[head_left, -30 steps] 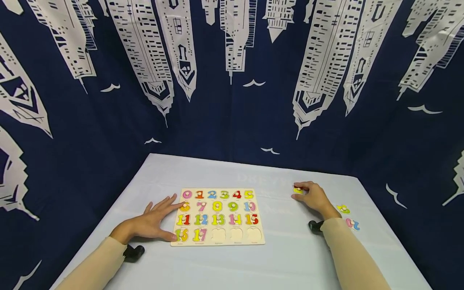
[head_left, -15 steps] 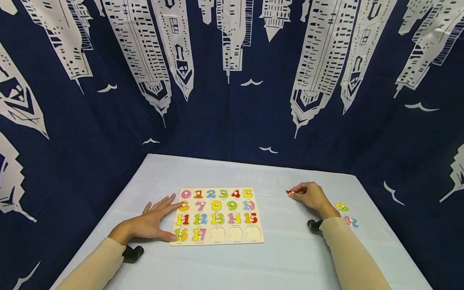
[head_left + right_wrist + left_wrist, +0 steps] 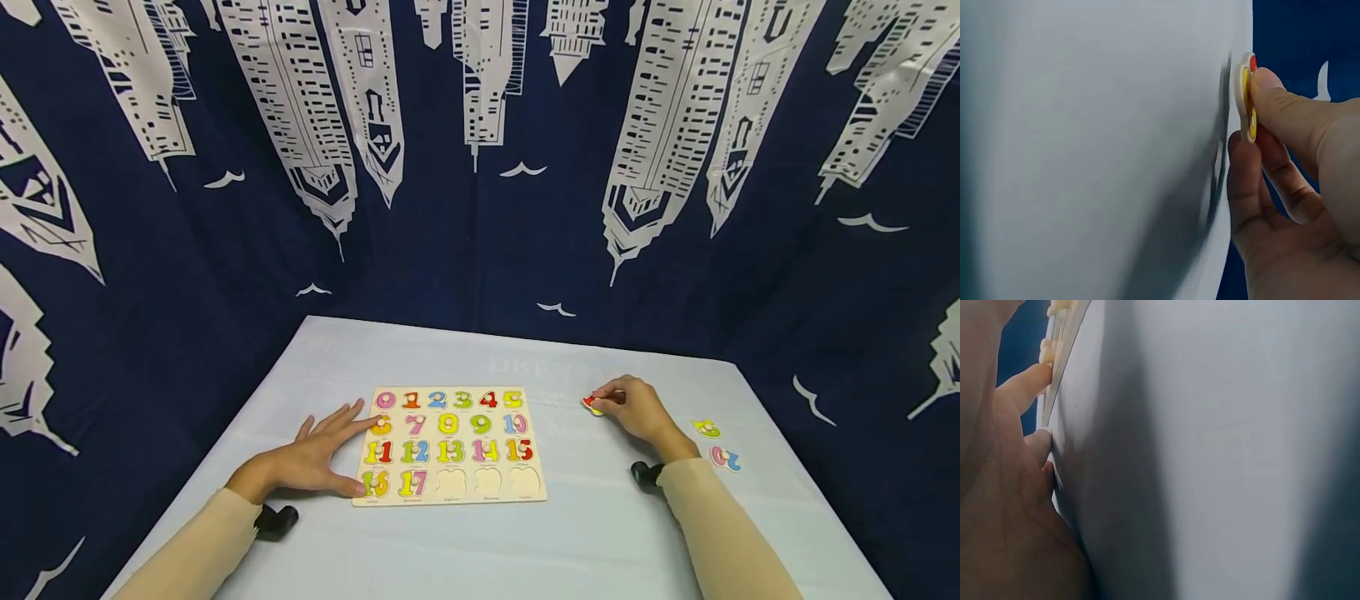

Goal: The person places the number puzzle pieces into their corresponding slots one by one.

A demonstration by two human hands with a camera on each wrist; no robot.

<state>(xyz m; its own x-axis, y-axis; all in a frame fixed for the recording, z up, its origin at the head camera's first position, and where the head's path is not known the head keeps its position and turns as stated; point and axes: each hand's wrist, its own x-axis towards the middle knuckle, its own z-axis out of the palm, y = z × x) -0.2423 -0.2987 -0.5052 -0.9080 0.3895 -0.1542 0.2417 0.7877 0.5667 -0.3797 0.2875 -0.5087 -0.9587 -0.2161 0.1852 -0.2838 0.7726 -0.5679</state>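
A wooden number puzzle board (image 3: 468, 482) lies on the white table, with knobbed pieces from 0 to 17 in its recesses. Three recesses at the right of the bottom row hold no piece. My left hand (image 3: 311, 457) rests spread on the board's left edge, a finger by the 6 and the thumb by the 16. To the board's right, my right hand (image 3: 637, 412) pinches a red and yellow number piece (image 3: 588, 403) between thumb and fingers. In the right wrist view this piece (image 3: 1243, 94) is edge-on, just off the table; its number cannot be read.
Two loose number pieces lie right of my right hand: a yellow-green one (image 3: 706, 428) and a pink and blue one (image 3: 724, 458). Dark blue cloth (image 3: 480, 250) with white buildings hangs behind the table (image 3: 465, 550).
My right hand has moved a little left toward the board, and the piece it pinches has turned in its fingers. The left hand stays in place on the board.
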